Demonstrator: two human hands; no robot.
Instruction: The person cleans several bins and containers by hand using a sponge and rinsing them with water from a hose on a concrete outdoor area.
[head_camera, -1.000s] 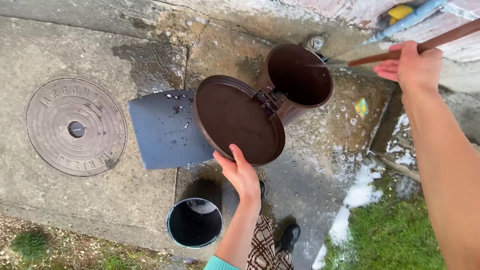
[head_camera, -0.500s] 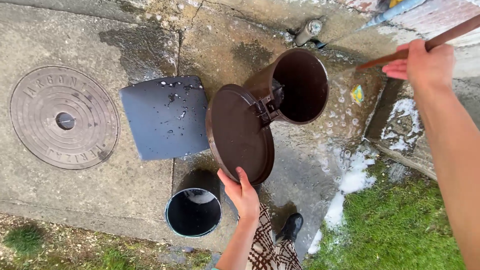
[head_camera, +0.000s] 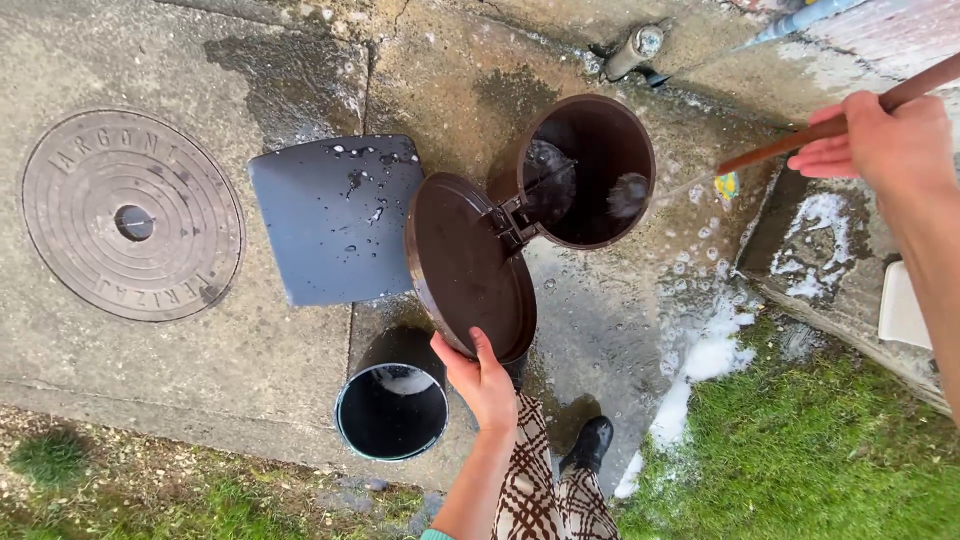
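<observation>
A brown round bin (head_camera: 640, 130) lies tilted on wet concrete, its mouth facing me and its hinged lid (head_camera: 465, 265) swung open. My left hand (head_camera: 485, 385) grips the lid's lower edge. My right hand (head_camera: 885, 145) is closed around the wooden handle (head_camera: 775, 152) of a brush. The brush's head (head_camera: 628, 193) is inside the bin, against its inner wall.
A black bucket (head_camera: 342, 412) holding some foam stands by my left hand. A wet dark grey square panel (head_camera: 335, 220) lies left of the lid, with a round manhole cover (head_camera: 130, 215) further left. Foam (head_camera: 700, 360) spreads towards the grass (head_camera: 800, 460). A tap (head_camera: 640, 45) sits behind the bin.
The brush head has gone down into the bin as my right hand lowered the handle. My left hand has stayed on the lid's edge.
</observation>
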